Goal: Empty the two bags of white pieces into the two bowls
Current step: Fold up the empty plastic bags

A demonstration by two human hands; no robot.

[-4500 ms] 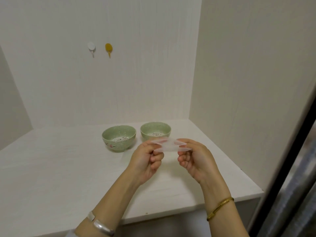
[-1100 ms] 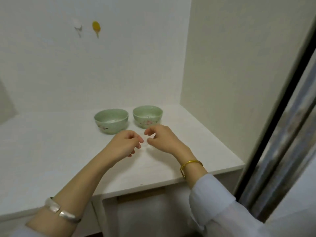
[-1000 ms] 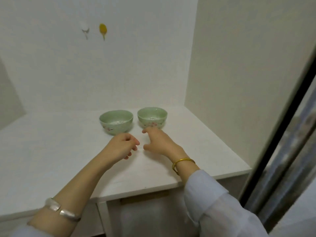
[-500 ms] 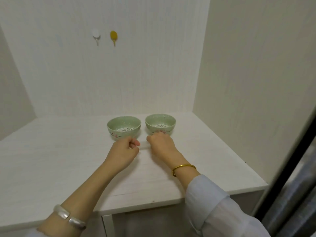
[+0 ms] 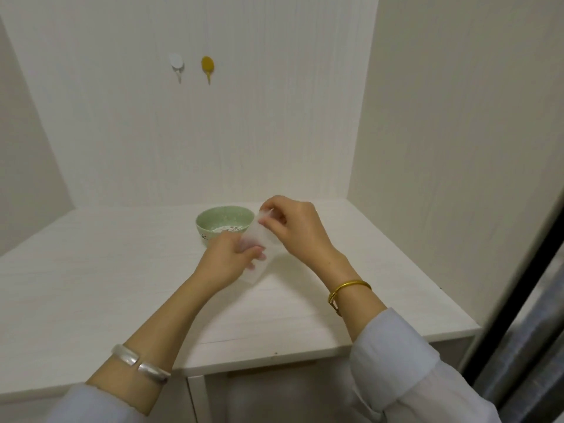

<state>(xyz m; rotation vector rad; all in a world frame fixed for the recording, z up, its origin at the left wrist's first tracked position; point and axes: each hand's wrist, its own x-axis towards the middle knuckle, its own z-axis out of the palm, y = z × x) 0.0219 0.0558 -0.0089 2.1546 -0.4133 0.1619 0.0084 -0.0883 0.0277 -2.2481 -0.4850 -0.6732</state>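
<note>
A thin clear plastic bag (image 5: 258, 253) is lifted off the white table (image 5: 106, 270), held between both hands in front of the bowls. My left hand (image 5: 227, 259) grips its lower part. My right hand (image 5: 293, 225) pinches its upper corner with fingertips. The bag looks flat; I cannot tell whether pieces are inside. The left green bowl (image 5: 213, 219) stands just behind my left hand, with white pieces in its bottom. My right hand hides the right green bowl.
A white hook (image 5: 177, 64) and a yellow hook (image 5: 208, 67) are stuck on the back wall. A side wall (image 5: 457, 148) closes the table's right side. The table's front edge (image 5: 274, 358) lies near my forearms. A dark frame (image 5: 518, 285) stands at far right.
Half a second ago both hands were down at the tabletop in front of the bowls. Now they have lifted a clear bag; my right hand has risen in front of the right bowl.
</note>
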